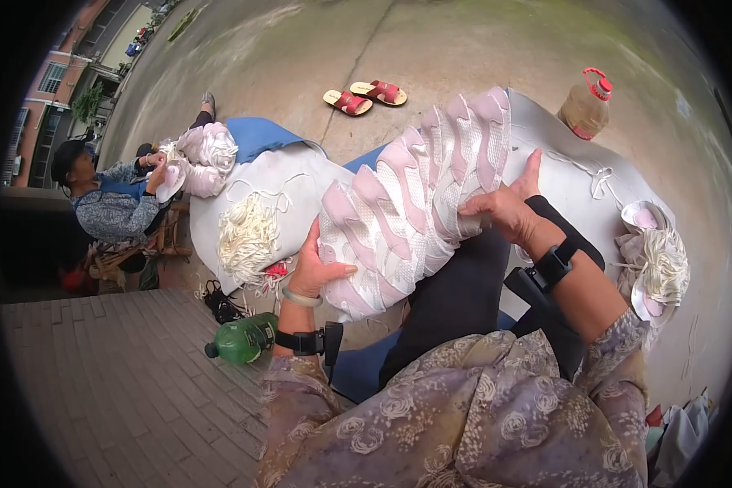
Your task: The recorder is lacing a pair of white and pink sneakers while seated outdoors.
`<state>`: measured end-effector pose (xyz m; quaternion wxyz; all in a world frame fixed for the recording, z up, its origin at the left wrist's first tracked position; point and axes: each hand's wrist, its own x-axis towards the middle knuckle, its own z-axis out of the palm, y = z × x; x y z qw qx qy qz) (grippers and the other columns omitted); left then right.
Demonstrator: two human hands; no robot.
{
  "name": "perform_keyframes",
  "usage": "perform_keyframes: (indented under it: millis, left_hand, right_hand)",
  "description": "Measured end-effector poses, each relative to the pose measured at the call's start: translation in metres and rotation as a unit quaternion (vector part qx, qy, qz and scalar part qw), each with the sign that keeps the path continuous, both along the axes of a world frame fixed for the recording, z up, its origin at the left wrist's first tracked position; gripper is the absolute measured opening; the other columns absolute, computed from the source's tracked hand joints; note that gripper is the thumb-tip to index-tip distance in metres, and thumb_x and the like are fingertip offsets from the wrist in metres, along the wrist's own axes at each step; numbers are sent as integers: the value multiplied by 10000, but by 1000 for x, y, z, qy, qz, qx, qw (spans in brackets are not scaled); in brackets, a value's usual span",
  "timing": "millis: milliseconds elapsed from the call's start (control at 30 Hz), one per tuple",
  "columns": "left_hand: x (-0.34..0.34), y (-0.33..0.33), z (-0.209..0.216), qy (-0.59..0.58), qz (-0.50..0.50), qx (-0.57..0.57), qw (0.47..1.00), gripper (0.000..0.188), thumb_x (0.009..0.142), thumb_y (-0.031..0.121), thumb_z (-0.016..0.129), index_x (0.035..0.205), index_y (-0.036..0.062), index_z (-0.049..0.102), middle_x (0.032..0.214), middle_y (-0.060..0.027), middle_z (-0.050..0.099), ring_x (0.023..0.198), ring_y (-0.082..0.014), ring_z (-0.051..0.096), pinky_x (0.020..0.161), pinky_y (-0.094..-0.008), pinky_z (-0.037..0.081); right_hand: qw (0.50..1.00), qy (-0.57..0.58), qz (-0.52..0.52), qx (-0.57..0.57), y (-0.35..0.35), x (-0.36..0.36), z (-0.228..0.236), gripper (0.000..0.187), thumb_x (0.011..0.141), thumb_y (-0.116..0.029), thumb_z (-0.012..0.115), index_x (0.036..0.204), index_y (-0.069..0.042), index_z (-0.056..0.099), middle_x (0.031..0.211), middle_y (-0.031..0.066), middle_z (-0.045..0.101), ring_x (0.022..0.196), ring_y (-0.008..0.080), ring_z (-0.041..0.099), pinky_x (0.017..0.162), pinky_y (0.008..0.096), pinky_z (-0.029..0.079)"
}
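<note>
Across my lap lies a fanned stack of white mesh shoe uppers point(407, 199) with pale pink trim. My left hand point(307, 272) grips its left end, thumb pressed on top and fingers hidden beneath. At the lower right edge, my right hand point(508, 213) is closed on the stack, its thumb over the mesh. The uppers overlap in a curved row that leans up and away to the right. Left of the stack, a heap of cream shoelaces point(250, 236) rests on a white sheet point(317, 172).
Beside my left arm lies a green bottle point(246, 340), near black laces point(220, 302). Ahead are red slippers point(366, 98) and a jug with a red cap point(586, 110). Tied uppers and laces point(657, 264) sit at right. A co-worker point(118, 191) at left handles similar uppers.
</note>
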<state>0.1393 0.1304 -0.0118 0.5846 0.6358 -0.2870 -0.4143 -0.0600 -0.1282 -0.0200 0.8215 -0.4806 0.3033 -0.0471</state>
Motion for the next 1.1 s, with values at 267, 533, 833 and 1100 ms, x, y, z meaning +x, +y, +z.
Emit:
perform_keyframes:
  millis: [267, 533, 833, 1100]
  left_hand:
    - [21, 0, -4, 92, 81, -40, 992, 834, 511, -28, 639, 1285, 13, 329, 1136, -92, 521, 1011, -205, 529, 899, -302, 401]
    - [55, 5, 59, -7, 174, -132, 976, 774, 547, -62, 609, 1275, 10, 356, 1127, -96, 523, 1013, -202, 524, 890, -301, 406]
    - [58, 37, 96, -141, 243, -162, 946, 657, 610, -62, 611, 1225, 3, 390, 1108, -96, 523, 974, -199, 540, 874, -314, 420]
    - [20, 11, 33, 22, 184, -103, 977, 721, 604, -87, 612, 1270, 5, 353, 1151, -90, 512, 1028, -186, 518, 899, -293, 402]
  right_hand:
    - [999, -38, 12, -4, 0, 22, 17, 531, 631, -16, 653, 1138, -17, 494, 904, 78, 605, 853, 198, 582, 780, 320, 467]
    - [991, -110, 61, -51, -14, 93, 61, 375, 700, -21, 650, 1060, 11, 549, 916, 79, 617, 874, 170, 569, 812, 298, 432]
    - [972, -200, 104, -61, -1, 124, 99, 156, 732, -43, 629, 870, 31, 635, 902, 101, 633, 863, 173, 581, 819, 284, 432]
    - [993, -84, 81, -23, -22, 71, 44, 332, 695, -7, 646, 1019, 20, 579, 901, 75, 624, 852, 176, 584, 800, 301, 446]
